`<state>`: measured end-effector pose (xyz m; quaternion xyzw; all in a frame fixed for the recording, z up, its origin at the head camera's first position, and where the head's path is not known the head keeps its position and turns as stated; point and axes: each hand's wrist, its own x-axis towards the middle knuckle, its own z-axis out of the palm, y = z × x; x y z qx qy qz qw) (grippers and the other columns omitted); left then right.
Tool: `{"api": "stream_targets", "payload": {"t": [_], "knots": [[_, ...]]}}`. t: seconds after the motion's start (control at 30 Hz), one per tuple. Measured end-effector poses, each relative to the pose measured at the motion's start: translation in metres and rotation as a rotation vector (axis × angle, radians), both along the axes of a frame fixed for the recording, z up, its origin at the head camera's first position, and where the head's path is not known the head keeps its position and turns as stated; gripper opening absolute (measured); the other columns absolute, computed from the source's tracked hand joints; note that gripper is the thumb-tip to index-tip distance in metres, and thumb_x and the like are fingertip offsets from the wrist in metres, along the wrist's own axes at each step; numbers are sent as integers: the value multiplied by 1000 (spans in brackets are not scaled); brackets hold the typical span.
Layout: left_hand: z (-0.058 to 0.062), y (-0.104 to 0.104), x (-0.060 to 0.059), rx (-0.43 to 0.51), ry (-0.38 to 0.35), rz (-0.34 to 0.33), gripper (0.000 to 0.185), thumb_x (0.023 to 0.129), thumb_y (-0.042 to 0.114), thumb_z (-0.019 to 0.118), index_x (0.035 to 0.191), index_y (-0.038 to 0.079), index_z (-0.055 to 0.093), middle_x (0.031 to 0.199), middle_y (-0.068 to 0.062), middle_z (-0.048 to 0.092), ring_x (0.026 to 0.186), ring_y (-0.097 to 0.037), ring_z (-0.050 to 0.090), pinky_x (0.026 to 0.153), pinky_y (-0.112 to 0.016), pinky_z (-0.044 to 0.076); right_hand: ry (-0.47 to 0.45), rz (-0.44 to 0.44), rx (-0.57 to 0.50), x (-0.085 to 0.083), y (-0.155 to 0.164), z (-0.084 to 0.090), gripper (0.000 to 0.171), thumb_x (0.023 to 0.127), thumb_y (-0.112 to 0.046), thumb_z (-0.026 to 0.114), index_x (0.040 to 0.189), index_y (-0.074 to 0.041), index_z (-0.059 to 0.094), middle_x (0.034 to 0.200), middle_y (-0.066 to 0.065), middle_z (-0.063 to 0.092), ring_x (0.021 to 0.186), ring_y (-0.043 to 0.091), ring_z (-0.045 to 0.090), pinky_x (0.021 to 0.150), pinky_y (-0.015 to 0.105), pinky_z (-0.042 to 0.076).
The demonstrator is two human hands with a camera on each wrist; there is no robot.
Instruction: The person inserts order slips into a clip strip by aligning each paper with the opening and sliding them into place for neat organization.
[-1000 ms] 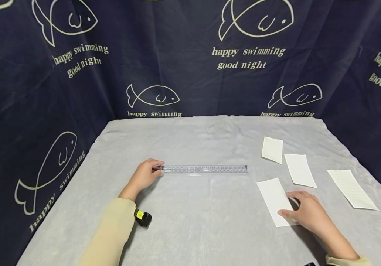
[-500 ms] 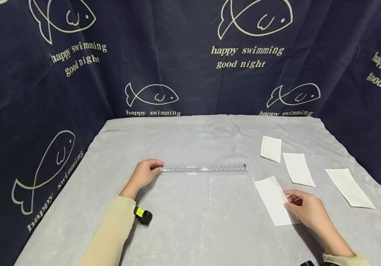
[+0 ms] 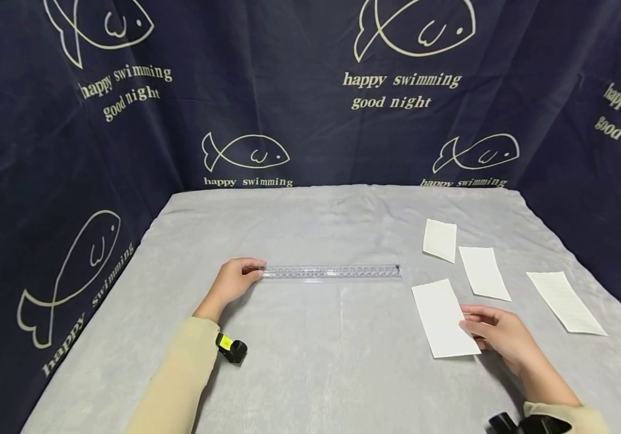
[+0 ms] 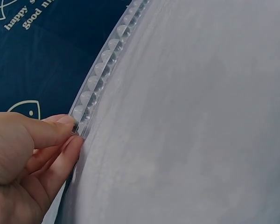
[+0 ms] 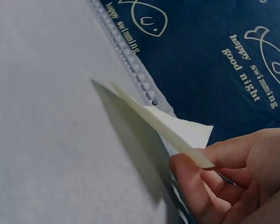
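Note:
A long clear plastic ruler-like strip [image 3: 332, 273] with a row of rounded bumps lies across the middle of the table. My left hand [image 3: 234, 280] pinches its left end between thumb and fingers; the same grip shows in the left wrist view, where the strip [image 4: 100, 74] runs up and away. My right hand [image 3: 500, 337] pinches the right edge of a blank white paper slip [image 3: 443, 319]. In the right wrist view this paper [image 5: 177, 133] is lifted and slightly bent, casting a shadow on the cloth below.
Three more paper slips lie on the right: a short one [image 3: 440, 240] at the back, one [image 3: 485, 273] in the middle and a lined-looking one [image 3: 567, 302] farthest right. Grey cloth [image 3: 315, 361] covers the table. Dark blue fish-print curtains [image 3: 310, 90] enclose its back and sides.
My right hand has gone from lying over the paper's edge to pinching it, and the slip has risen off the table. The left hand keeps its grip on the strip.

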<state>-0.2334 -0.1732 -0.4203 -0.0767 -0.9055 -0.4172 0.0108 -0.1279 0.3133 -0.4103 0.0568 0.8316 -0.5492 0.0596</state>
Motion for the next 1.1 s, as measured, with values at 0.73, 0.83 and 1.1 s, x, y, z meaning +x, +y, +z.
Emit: {"api": "stream_targets", "payload": {"t": [0.73, 0.83, 1.1], "knots": [[-1, -3, 0, 155, -89, -5, 27, 89, 11, 63, 115, 3, 66, 115, -13, 62, 107, -28, 54, 91, -42, 44, -106, -143, -454, -6, -7, 5, 32, 85, 1, 64, 80, -30, 68, 79, -8, 65, 66, 4, 58, 58, 18, 53], [0, -3, 1, 161, -93, -4, 27, 89, 10, 63, 115, 3, 66, 115, -14, 62, 107, -28, 54, 91, -42, 44, -103, -134, -479, -8, -10, 5, 32, 85, 3, 63, 80, -29, 68, 80, -7, 65, 67, 5, 59, 59, 18, 54], [0, -2, 0, 160, -100, 4, 27, 89, 10, 64, 115, 4, 66, 116, -14, 61, 107, -28, 54, 92, -42, 44, -109, -95, -506, -11, -15, 6, 29, 85, 3, 62, 84, -25, 68, 83, -5, 65, 71, 5, 60, 63, 19, 54]]}}
